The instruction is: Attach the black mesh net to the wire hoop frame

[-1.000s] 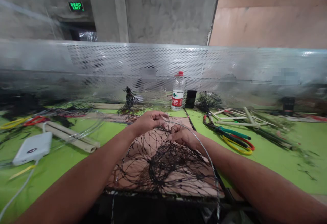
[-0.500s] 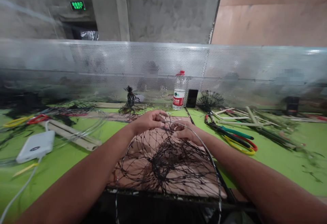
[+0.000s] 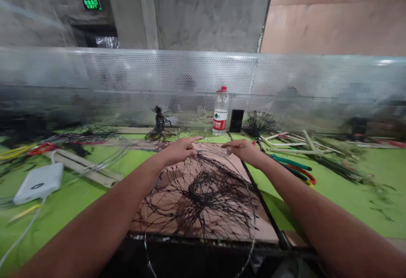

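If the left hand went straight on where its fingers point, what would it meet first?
The left hand would likely meet the water bottle before the perforated screen; depth is unclear.

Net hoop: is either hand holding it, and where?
Neither grips it: left hand lies open on the far rim of the net hoop; right hand open beside it.

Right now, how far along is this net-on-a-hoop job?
Looks done: black netting is spread across the wire hoop. In hand: the left hand rests open on the far rim; the right hand hovers open beside it. Left: bunched mesh at the centre; whether the rim is fully tied is unclear.
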### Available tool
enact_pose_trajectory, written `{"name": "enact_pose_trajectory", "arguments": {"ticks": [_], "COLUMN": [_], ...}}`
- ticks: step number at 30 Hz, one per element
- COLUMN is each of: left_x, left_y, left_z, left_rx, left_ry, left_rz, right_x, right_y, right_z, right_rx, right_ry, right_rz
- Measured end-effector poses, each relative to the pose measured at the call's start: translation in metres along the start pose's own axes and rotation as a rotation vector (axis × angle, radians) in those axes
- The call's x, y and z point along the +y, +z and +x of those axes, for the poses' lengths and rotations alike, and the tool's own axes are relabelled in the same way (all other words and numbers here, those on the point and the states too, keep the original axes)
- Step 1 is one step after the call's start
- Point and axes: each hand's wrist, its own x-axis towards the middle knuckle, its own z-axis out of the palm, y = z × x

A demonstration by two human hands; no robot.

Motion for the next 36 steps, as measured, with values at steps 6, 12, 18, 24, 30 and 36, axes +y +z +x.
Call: {"name": "enact_pose_trajectory", "arguments": {"ticks": [6,12,18,24,30,36], "left_x": [0.0074,0.0079,0.0046,0.0027,0.0044,0.0047], "left_y": [-0.0001,0.003,0.0036,0.0058,0.0042,0.006], "left_z": [-0.0032,-0.0021,-0.0007,-0.0006,-0.0013,-0.0024], "left_rx": [-0.053,-0.048,-0.09,-0.11,-0.105,-0.1], "left_ry": [0.121,0.179,0.147,0.137,0.148,0.161], "left_rz": [-0.068,-0.119,-0.092,-0.155,-0.133,-0.08], "right_x": [-0.0021,0.0012,0.0038,0.0076,0.0065,0.0034], "right_y": [0.0038,0.0057,0.0091,0.0043,0.0071,0.0107], "right_z": [-0.0012,0.0002,0.0029,0.0036,0.0036,0.0023], "right_rx": [0.026,-0.089,-0.007,0.024,-0.032,-0.043], "right_ry": [-0.093,-0.163,-0.255,-0.27,-0.349,-0.36], "right_rz": [-0.118,-0.261,-0.35,-0.385,-0.404,-0.345]}}
